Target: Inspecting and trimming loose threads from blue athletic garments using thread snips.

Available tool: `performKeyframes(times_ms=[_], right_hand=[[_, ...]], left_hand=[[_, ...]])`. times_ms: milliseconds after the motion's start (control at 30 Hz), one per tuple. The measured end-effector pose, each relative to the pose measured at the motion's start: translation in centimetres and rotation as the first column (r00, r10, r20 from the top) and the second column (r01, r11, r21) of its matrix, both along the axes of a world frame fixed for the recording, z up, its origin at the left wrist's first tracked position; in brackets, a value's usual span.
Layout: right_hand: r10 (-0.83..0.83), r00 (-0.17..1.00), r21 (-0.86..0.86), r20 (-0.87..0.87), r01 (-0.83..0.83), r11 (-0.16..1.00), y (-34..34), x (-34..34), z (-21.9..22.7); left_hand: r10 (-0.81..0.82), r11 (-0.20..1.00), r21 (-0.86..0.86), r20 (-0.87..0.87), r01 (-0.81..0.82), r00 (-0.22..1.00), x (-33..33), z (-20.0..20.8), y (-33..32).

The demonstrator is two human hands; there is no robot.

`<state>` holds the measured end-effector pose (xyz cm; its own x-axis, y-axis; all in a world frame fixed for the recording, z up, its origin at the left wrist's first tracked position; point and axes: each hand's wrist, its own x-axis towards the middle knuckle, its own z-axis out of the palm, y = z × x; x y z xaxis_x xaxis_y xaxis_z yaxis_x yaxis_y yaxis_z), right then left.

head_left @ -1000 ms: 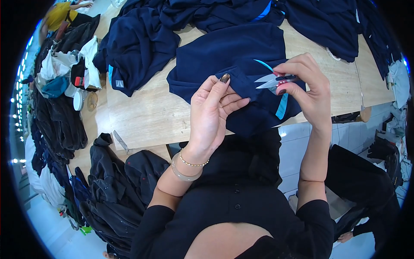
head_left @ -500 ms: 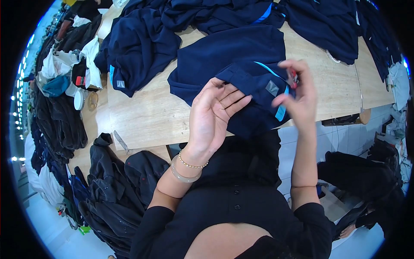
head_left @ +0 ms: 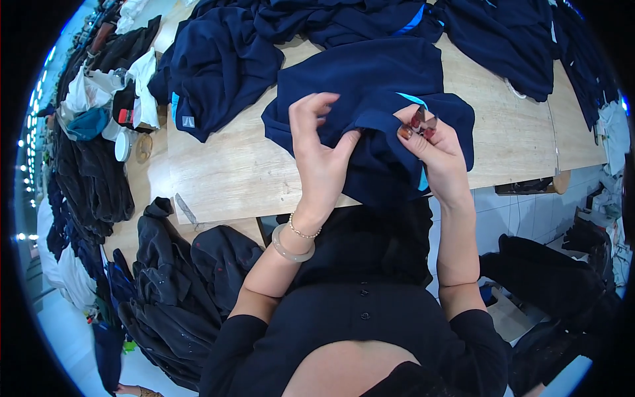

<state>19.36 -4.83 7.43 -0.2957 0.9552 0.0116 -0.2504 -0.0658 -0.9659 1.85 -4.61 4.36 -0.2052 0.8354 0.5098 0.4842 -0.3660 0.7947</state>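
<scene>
A navy blue garment [head_left: 370, 73] with light blue trim lies on the table in front of me. My left hand [head_left: 321, 142] is open, its fingers spread above the cloth and its thumb at a raised fold. Beside it, my right hand [head_left: 438, 155] is closed at the same fold, with thumb and fingers drawn together. Small dark red, glossy bits show among its fingertips, and I cannot make out what it holds. The grey patch on the garment is now hidden.
Navy garments [head_left: 228, 63] are heaped at the table's far side. A white round container [head_left: 124, 149] and a roll of tape [head_left: 143, 147] sit at the left. Dark clothes [head_left: 165, 298] hang at the near left. The wooden table [head_left: 225, 178] ends before my body.
My right hand has moved left and down to the garment, its fingers closing. My left hand has turned and spread its fingers. The fold has been lifted, covering the grey patch.
</scene>
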Motion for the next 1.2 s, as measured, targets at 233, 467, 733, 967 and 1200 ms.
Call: performKeyframes(times_ms=[233, 467, 733, 967, 1200], right_hand=[[-0.117, 0.993, -0.138, -0.013, 0.114, 0.984, 2.7, 3.1, -0.9], [-0.14, 0.975, -0.099, 0.173, 0.158, 0.982, 3.2, 1.4, -1.3], [-0.395, 0.868, 0.325, 0.3, 0.296, 0.898, 1.2, 2.1, -0.7], [-0.593, 0.711, 0.653, 0.378, 0.249, 0.715, -0.2, 1.6, -1.6], [-0.675, 0.629, 0.738, 0.387, 0.228, 0.635, 0.2, 0.6, -1.7]], left_hand=[[-0.291, 0.685, -0.323, 0.7, 0.653, 0.652, -1.7, 1.5, -0.7], [-0.104, 0.503, -0.218, 0.945, 0.836, 0.31, -2.4, 0.8, -0.7], [0.102, 0.59, -0.178, 0.984, 0.788, 0.145, -1.6, 1.8, -0.7], [0.226, 0.557, -0.144, 0.974, 0.818, 0.017, -1.3, 2.7, -0.5], [0.312, 0.571, -0.251, 0.947, 0.782, 0.076, -0.5, 3.3, -0.8]])
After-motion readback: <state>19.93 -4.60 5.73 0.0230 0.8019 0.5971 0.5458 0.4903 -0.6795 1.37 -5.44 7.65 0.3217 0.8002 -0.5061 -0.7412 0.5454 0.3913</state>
